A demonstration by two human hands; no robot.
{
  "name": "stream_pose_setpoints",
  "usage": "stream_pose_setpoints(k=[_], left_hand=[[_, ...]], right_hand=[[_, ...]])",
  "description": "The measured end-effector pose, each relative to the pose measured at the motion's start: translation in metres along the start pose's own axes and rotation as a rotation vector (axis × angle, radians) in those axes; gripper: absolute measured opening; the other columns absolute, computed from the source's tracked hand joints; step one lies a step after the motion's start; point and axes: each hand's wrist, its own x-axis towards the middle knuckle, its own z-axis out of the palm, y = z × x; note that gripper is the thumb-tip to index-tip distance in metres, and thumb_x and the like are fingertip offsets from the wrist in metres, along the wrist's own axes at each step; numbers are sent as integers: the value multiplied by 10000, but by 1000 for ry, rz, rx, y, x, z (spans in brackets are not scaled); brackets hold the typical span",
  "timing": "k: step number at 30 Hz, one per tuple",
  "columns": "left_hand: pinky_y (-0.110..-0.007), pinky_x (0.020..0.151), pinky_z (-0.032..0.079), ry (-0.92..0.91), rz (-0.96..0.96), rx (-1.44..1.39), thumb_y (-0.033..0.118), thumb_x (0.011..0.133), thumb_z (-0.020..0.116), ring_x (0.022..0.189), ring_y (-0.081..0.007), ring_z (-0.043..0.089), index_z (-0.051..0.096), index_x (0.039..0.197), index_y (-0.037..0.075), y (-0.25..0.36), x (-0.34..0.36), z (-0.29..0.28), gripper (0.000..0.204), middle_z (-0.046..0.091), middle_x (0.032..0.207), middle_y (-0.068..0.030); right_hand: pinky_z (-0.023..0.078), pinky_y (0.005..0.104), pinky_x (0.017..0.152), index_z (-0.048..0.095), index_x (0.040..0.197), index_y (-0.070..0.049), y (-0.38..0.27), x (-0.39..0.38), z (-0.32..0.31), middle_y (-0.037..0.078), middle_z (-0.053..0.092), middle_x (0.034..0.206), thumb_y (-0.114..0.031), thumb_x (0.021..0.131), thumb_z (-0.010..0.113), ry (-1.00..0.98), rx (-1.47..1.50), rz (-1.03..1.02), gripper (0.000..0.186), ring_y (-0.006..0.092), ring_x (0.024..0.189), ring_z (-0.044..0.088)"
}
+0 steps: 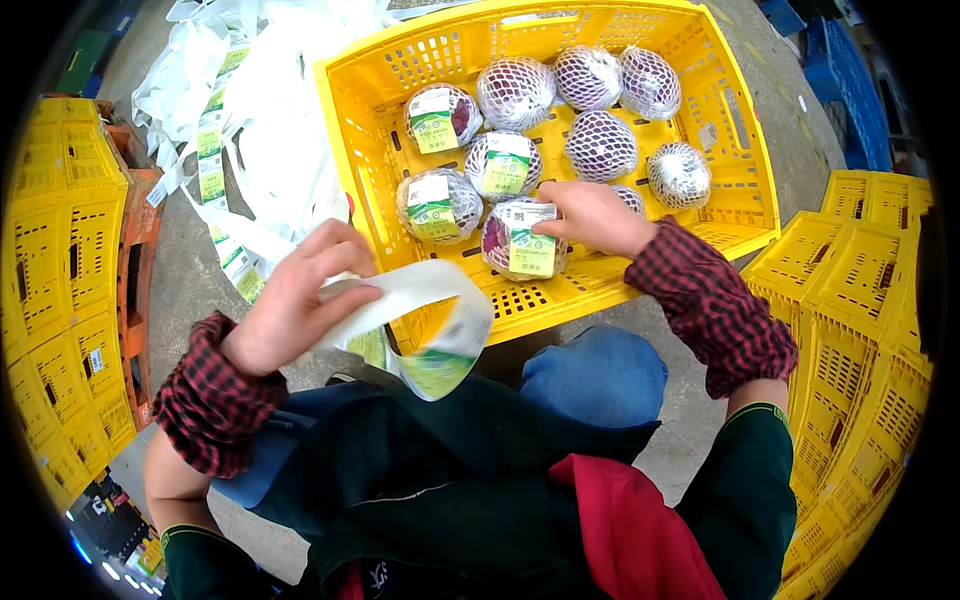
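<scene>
My left hand (300, 295) is closed on a strip of labels (460, 325), its white backing looping toward the crate's near edge. The yellow crate (355, 150) holds several round purple heads in white foam nets, which look like red cabbages. At its near side, my right hand (598, 217) has thumb and fingers together at the upper edge of a green and white label (532, 254) on one netted red cabbage (495, 240). Similar labels show on a cabbage (462, 205) to the left, and on two others. The cabbages (602, 147) farther right show no label.
A heap of white backing strip (285, 100) with some labels lies on the floor left of the crate. Stacked yellow crates stand at left (65, 270) and right (850, 300), with an orange crate (138, 260) at left. Blue crates (848, 95) are at the far right.
</scene>
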Motion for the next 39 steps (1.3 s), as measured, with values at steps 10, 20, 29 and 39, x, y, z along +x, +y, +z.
stream_pose_setpoints(k=[10,20,29,39], left_hand=[[-324,688,483,2,279,313,-33,805,623,753,-277,593,534,878,44,24,38,28,139,574,854,-98],[-327,674,486,182,-160,-106,133,864,667,730,-223,628,603,959,-14,25,46,26,187,619,762,-151],[-267,771,482,200,-136,-48,58,866,678,883,-140,605,603,1036,1,-5,18,0,194,629,919,-55],[-377,642,462,226,6,111,58,854,579,731,-340,575,575,900,17,11,38,3,62,577,809,-169]], right_hand=[[474,372,774,627,937,19,-35,21,36,111,532,934,-415,727,749,-67,-522,-165,497,271,926,557],[493,263,696,634,1001,-21,-125,-7,-52,33,672,845,-178,903,663,-12,961,-14,188,97,793,624],[477,369,693,611,958,-11,62,105,-62,119,646,853,-349,864,668,616,146,80,356,254,785,618],[348,467,1008,531,1217,21,60,138,4,156,554,1192,-496,830,640,662,-657,91,656,291,1156,495]])
